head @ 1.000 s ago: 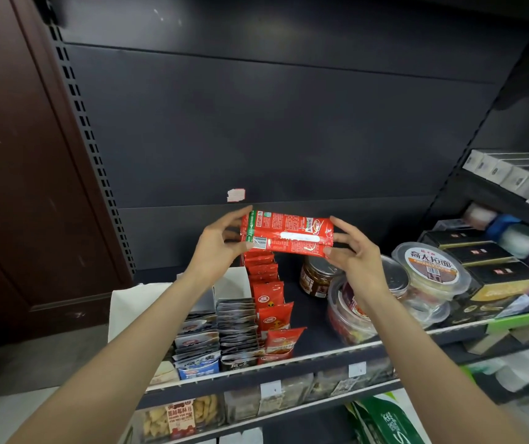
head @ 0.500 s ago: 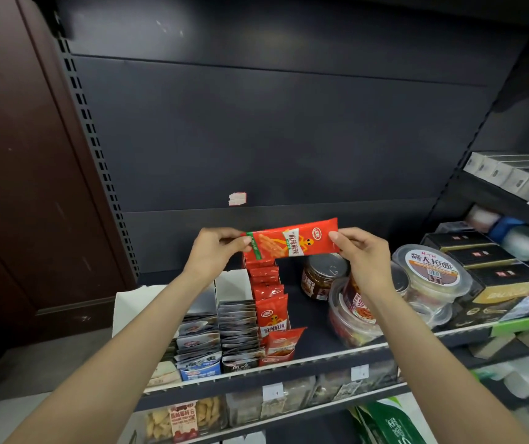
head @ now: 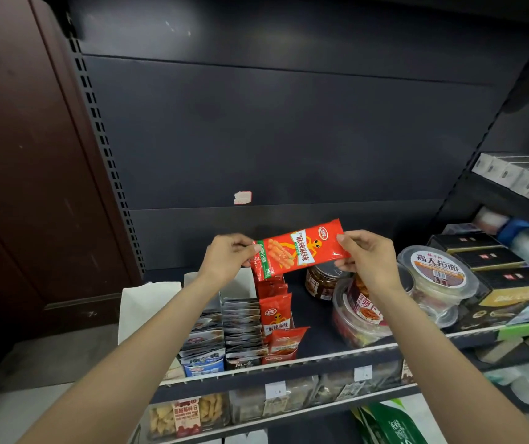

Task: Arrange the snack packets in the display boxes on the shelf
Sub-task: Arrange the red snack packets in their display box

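Two hands, left hand [head: 226,257] and right hand [head: 367,259], pinch one glossy red foil snack packet [head: 298,249] mid-frame by its ends; slippery, could drop behind the row of red packets [head: 276,312].

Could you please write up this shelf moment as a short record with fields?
held item: red snack packet, lengthwise, printed face towards the camera
left hand: pinches the packet's left end
right hand: pinches the packet's right end
below it: row of red packets standing on the shelf
beside the row: dark packets to its left
right of the row: jar and round tubs
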Motion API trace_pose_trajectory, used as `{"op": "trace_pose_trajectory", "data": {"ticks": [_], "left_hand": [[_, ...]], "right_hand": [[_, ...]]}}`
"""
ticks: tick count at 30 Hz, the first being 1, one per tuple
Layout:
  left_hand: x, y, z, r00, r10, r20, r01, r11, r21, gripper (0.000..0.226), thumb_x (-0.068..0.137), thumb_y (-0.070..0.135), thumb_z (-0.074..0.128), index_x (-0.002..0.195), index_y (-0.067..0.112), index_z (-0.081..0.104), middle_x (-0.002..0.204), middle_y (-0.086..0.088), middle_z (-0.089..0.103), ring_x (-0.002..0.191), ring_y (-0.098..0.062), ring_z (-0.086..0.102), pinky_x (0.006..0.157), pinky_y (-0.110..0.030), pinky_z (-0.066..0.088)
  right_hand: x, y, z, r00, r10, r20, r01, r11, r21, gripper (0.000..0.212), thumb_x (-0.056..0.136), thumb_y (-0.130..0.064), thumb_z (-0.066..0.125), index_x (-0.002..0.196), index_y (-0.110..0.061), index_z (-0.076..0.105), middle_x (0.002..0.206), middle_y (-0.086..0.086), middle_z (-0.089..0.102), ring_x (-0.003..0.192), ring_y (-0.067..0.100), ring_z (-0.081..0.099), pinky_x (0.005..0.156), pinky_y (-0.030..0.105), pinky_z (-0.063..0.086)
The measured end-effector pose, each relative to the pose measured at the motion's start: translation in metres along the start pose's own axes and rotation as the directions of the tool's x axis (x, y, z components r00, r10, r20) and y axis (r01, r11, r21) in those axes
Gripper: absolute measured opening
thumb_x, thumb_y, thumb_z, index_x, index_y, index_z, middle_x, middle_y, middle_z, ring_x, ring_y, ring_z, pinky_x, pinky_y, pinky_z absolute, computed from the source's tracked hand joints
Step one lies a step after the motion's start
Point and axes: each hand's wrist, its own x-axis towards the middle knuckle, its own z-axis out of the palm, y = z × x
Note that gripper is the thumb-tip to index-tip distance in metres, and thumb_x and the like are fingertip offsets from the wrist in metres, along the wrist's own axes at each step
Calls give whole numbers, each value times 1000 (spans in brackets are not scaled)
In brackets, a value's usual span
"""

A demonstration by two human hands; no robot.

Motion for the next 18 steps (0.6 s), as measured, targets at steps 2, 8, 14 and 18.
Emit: {"op": "trace_pose_trajectory", "data": {"ticks": [2,8,14,18], "left_hand": [[1,-2,3,1000,2,8,-2,1000,12,18,89,19,63,100,5,64,83,-5,66,60,-5,57,46,-5,40],[5,-30,7,974,72,213,-153,905,397,22,95,17,52,112,14,66,112,-1,62,103,-14,57,89,-21,43],[21,-59,14,924,-56,379,-240,685,687,32,96,30,48,127,26,57,136,-5,41,128,-22,34,109,-38,29],[28,-57,19,915,-79,395,-264,623,736,32,96,33,49,127,28,57,136,-5,36,128,-23,31,108,-42,31]], "right_hand": [[0,1,-3,1000,6,19,-6,1000,12,12,90,-18,59,99,-11,63,82,0,68,56,7,63,56,15,53],[9,5,-10,993,-117,-31,114,990,-78,5,91,-15,60,89,-16,64,82,3,69,62,15,64,60,23,52],[19,18,-9,988,-151,-14,145,968,-206,14,90,-18,61,79,-26,62,79,0,68,61,18,67,63,29,54],[25,21,-6,990,-138,0,135,966,-222,18,90,-17,61,77,-29,61,79,-1,68,63,17,67,62,26,54]]}}
